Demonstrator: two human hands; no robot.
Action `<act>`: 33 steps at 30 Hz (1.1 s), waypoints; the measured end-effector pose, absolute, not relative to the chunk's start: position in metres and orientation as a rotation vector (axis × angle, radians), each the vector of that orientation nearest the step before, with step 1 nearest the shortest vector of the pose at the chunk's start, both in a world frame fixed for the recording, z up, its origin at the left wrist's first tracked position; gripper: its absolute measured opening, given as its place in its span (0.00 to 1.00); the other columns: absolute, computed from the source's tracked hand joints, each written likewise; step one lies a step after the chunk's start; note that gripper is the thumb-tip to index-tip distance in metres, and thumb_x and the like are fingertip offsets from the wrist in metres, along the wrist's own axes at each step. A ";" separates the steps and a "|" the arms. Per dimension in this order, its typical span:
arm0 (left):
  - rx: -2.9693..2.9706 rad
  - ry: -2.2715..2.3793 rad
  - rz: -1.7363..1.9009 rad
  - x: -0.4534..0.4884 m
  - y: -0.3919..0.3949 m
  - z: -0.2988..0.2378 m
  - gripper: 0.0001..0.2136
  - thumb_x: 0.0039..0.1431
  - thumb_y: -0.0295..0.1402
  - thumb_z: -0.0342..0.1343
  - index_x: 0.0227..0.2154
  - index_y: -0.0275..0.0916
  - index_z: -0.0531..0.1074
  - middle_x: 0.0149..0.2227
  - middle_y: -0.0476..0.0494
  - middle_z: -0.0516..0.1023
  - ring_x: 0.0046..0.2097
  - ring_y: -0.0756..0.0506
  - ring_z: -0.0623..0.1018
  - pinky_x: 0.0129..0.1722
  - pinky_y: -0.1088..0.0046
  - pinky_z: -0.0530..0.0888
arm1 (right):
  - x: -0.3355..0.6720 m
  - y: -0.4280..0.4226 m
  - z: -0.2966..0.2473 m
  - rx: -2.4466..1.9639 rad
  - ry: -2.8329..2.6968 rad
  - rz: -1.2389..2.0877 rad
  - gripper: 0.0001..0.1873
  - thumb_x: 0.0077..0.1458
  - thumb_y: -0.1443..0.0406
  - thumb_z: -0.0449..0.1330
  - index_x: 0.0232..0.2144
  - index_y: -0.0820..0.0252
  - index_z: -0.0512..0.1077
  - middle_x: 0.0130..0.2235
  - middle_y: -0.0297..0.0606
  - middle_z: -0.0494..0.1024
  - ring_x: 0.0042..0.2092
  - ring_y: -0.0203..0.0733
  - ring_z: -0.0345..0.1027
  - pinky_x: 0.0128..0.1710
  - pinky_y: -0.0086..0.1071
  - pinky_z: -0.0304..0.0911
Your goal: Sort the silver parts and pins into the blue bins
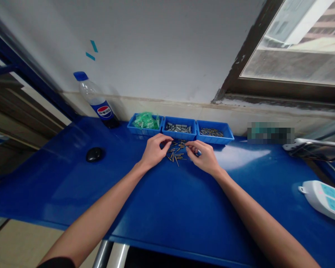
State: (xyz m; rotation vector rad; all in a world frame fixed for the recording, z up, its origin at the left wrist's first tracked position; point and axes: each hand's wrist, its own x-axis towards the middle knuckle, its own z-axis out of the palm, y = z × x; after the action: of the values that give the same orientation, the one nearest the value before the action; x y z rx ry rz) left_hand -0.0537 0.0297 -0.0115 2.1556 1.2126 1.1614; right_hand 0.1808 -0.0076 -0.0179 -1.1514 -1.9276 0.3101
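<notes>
A loose pile of thin brass-and-dark metal pins [176, 154] lies on the blue table between my two hands. My left hand [155, 149] is on the pile's left side, thumb and forefinger brought together in a pinch. To the right, my right hand [203, 155] is also closed in a pinch at the pile's edge, its other fingers curled. Whatever either pinch holds is too small to make out. Just behind the hands, a blue bin [179, 136] holds short silver metal sleeves, and another blue bin [216, 140] has thin metal pins like those in the pile.
A third blue bin [144, 131] contains a green plastic bag [146, 120]. Left of it stands a cola bottle [103, 108], with a black computer mouse [94, 154] nearer. On the right are a phone [319, 150] and a white power strip [328, 201]. A wall rises behind.
</notes>
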 end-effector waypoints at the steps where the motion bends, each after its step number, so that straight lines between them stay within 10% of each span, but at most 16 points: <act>1: 2.069 1.207 1.204 -0.051 0.028 -0.011 0.06 0.64 0.32 0.61 0.39 0.39 0.82 0.39 0.43 0.84 0.39 0.45 0.83 0.45 0.65 0.80 | 0.181 -0.008 -0.018 -1.157 -1.939 0.321 0.09 0.64 0.64 0.59 0.42 0.56 0.78 0.31 0.36 0.76 0.29 0.38 0.68 0.33 0.34 0.67; 17: 1.478 0.892 1.108 -0.043 0.021 -0.010 0.15 0.49 0.42 0.74 0.32 0.35 0.81 0.37 0.37 0.87 0.39 0.41 0.86 0.45 0.62 0.83 | 0.171 -0.006 -0.017 -1.004 -1.356 1.241 0.19 0.51 0.54 0.74 0.41 0.59 0.81 0.37 0.40 0.86 0.35 0.43 0.81 0.41 0.38 0.77; 33: 2.186 1.250 1.209 -0.051 0.024 -0.008 0.09 0.67 0.34 0.58 0.40 0.40 0.82 0.43 0.42 0.86 0.46 0.42 0.84 0.52 0.61 0.79 | 0.192 0.003 -0.007 -1.203 -1.083 0.561 0.15 0.56 0.54 0.68 0.41 0.58 0.80 0.38 0.43 0.85 0.36 0.47 0.80 0.39 0.44 0.78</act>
State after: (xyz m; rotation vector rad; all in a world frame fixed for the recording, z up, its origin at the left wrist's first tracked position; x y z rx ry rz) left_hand -0.0513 0.0238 -0.0079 2.1863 1.2500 1.2086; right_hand 0.1917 0.0030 -0.0074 -1.2026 -1.0828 0.5606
